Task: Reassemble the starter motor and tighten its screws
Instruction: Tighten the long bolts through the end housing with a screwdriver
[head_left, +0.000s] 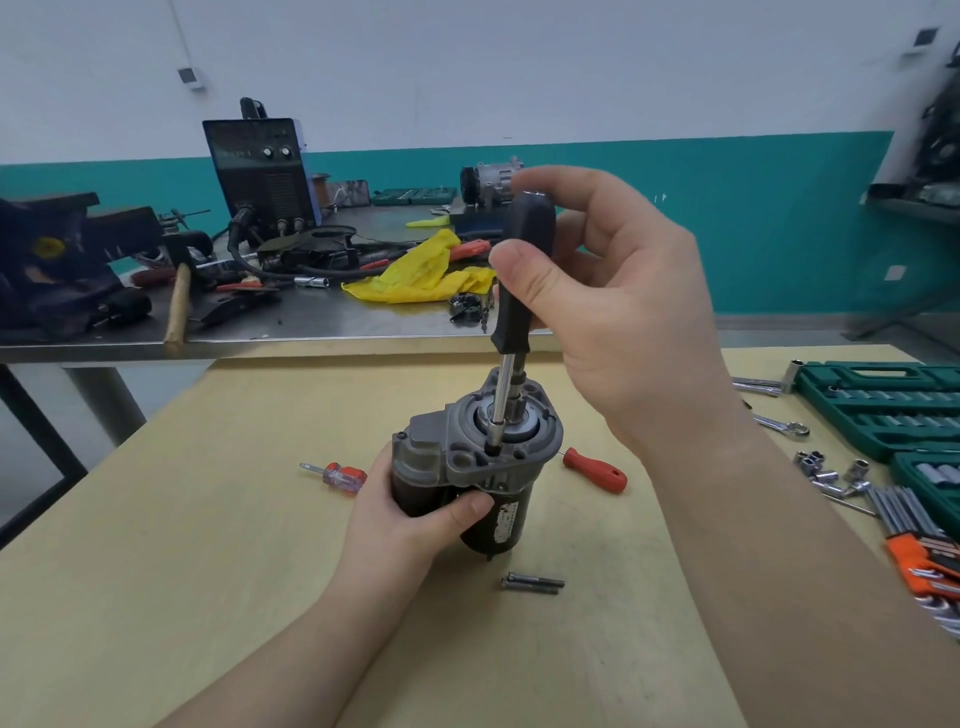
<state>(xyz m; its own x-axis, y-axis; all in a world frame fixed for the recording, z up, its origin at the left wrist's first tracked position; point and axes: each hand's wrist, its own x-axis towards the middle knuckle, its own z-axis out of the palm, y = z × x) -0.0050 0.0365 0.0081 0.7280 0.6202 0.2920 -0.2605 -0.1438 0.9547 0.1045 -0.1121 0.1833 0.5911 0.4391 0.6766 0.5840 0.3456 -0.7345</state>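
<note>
While the left hand clamps the starter motor at frame centre, the right hand's fingers, curled round the black-handled driver, should keep it plumb on the screw.

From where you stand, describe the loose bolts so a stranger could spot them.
Start at the starter motor standing upright on the wooden table. Just in front of its base, nearer the person, lie the two bolts side by side. They are bare grey metal without handles, unlike the red-handled screwdrivers beside the motor.
</note>
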